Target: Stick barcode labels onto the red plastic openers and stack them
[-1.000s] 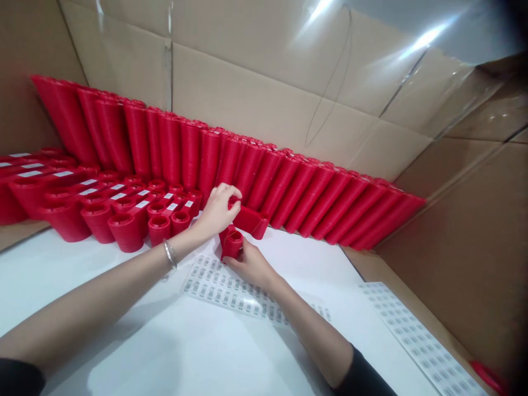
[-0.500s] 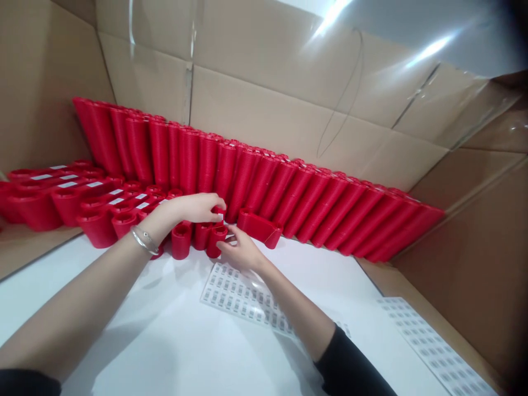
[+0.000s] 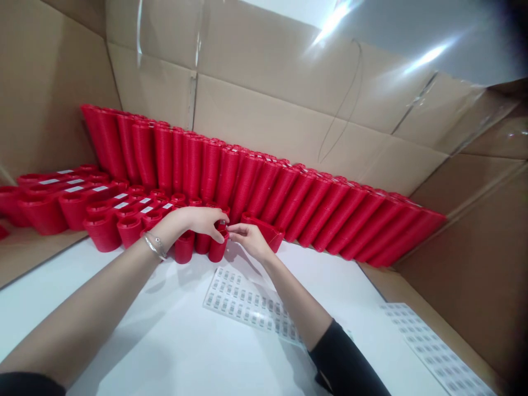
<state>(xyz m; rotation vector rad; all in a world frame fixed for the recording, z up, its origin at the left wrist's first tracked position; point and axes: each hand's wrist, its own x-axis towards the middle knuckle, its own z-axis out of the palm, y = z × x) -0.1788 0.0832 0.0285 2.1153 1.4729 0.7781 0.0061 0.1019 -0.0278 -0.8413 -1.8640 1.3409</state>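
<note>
My left hand, with a silver bangle at the wrist, curls its fingers and thumb over a red double-ended roll standing on the white table. Close on its right, my right hand has thumb and fingertips pinched together at the roll's upper edge. What is between those fingertips is too small to make out. Just right of the hands lies another red roll piece, partly hidden by my right hand. Below my right forearm is a sheet of small printed labels.
Tall stacks of red ribbed rolls lean along the cardboard wall. At left stand several red double rolls with white labels on top. A second label sheet lies at the right edge of the white table.
My left thumb has come down onto the front of the red roll. My right hand has drawn slightly right and up, its spread fingers now pinched together. The view has shifted slightly.
</note>
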